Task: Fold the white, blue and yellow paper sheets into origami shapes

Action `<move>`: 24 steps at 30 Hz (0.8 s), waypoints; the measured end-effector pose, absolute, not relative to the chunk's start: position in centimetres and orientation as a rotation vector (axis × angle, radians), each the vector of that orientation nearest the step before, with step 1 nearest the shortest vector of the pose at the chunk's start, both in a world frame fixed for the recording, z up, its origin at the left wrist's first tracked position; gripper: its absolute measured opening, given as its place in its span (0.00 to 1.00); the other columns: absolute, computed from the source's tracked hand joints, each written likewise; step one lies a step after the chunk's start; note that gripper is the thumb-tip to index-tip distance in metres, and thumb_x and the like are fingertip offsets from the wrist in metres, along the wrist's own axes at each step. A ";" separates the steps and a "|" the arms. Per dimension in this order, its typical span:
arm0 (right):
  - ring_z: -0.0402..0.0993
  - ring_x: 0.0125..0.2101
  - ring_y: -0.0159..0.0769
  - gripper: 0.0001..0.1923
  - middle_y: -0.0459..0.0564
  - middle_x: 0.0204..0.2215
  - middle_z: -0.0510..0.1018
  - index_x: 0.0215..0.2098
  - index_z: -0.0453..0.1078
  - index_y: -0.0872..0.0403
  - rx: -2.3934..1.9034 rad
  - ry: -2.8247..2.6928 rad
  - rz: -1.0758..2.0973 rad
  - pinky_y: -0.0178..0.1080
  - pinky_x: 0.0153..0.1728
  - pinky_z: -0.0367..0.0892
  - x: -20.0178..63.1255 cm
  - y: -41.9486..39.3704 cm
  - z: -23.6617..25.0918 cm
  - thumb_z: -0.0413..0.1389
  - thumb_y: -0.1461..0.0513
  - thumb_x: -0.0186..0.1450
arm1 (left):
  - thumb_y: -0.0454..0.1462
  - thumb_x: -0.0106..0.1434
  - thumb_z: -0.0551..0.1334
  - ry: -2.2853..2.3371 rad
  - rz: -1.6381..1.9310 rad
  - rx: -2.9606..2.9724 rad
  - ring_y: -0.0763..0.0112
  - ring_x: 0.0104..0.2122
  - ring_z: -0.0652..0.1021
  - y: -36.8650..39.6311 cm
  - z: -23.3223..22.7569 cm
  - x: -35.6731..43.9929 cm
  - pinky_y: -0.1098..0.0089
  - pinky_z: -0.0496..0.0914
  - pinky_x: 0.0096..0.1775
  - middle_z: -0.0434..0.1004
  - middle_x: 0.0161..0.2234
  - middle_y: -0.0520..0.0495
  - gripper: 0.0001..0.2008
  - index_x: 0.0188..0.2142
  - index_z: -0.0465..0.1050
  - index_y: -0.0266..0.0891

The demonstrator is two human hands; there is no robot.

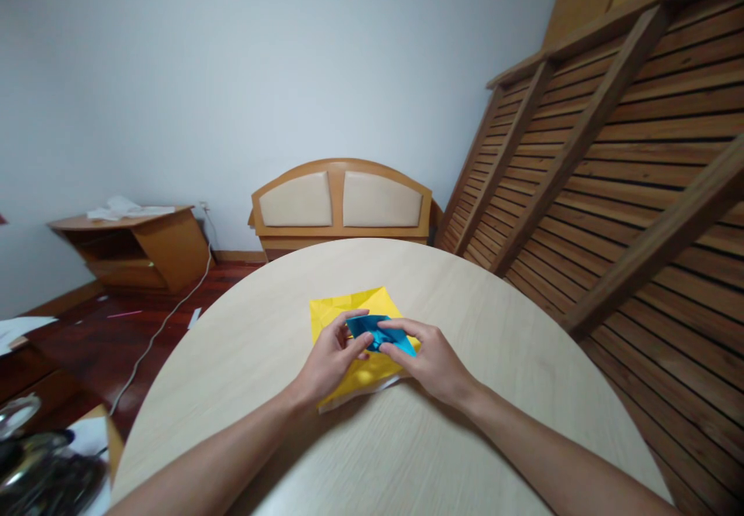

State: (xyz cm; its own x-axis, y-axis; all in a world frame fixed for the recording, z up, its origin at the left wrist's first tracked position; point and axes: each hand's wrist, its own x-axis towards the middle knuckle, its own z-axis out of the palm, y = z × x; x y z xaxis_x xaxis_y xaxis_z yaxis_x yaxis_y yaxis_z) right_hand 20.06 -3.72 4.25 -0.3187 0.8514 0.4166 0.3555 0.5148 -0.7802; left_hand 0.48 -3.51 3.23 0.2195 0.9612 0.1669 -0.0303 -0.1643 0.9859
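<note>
Left hand (337, 352) + right hand (433, 357) pinch shiny blue sheet (372, 325). Creased yellow sheet (363, 376) below, on round pale wood-grain table (494, 330).

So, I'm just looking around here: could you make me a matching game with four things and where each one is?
1. blue sheet
2. yellow paper-like piece
3. white cord
4. slatted wooden panel

A. across the floor
B. right of the table
C. on the table, below the hands
D. held by left hand and right hand

Pairs: 1-D, 2-C, 3-A, 4-B
</note>
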 end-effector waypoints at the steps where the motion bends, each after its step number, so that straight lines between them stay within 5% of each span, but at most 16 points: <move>1: 0.78 0.47 0.46 0.16 0.54 0.46 0.81 0.48 0.77 0.51 -0.998 -1.888 0.730 0.49 0.52 0.70 20.1 -3.8 4.3 0.62 0.55 0.63 | 0.52 0.57 0.69 0.948 1.162 1.421 0.66 0.37 0.76 -3.5 3.3 0.5 0.66 0.75 0.37 0.76 0.43 0.43 0.31 0.54 0.69 0.38; 9: 0.80 0.41 0.41 0.08 0.50 0.41 0.83 0.42 0.78 0.51 -0.967 -1.925 0.587 0.44 0.46 0.73 19.9 -3.6 4.1 0.58 0.59 0.68 | 0.49 0.57 0.69 0.941 1.143 1.492 0.67 0.34 0.77 -3.3 2.9 0.3 0.68 0.74 0.34 0.77 0.39 0.45 0.28 0.52 0.69 0.37; 18: 0.74 0.39 0.45 0.08 0.56 0.38 0.79 0.41 0.74 0.57 -0.710 -2.299 -0.535 0.45 0.38 0.69 20.4 -3.0 3.9 0.53 0.66 0.70 | 0.50 0.58 0.66 1.094 1.126 1.437 0.67 0.31 0.75 -3.6 2.5 1.2 0.71 0.72 0.27 0.75 0.34 0.45 0.20 0.39 0.72 0.34; 24: 0.75 0.38 0.42 0.08 0.53 0.35 0.79 0.41 0.70 0.57 -0.764 -2.300 -0.345 0.44 0.41 0.70 19.9 -2.9 3.6 0.49 0.67 0.72 | 0.45 0.58 0.64 1.092 1.131 1.469 0.65 0.34 0.77 -3.3 2.1 0.9 0.70 0.73 0.30 0.76 0.34 0.45 0.15 0.37 0.72 0.36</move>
State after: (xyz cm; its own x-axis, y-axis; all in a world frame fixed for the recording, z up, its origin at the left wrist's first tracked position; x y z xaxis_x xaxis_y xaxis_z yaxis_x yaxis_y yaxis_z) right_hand 19.91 -2.89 3.57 -0.5965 0.4286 0.6786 0.6089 0.7925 0.0346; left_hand 0.94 -3.31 2.11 0.1734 0.9761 0.1313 0.0967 -0.1496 0.9840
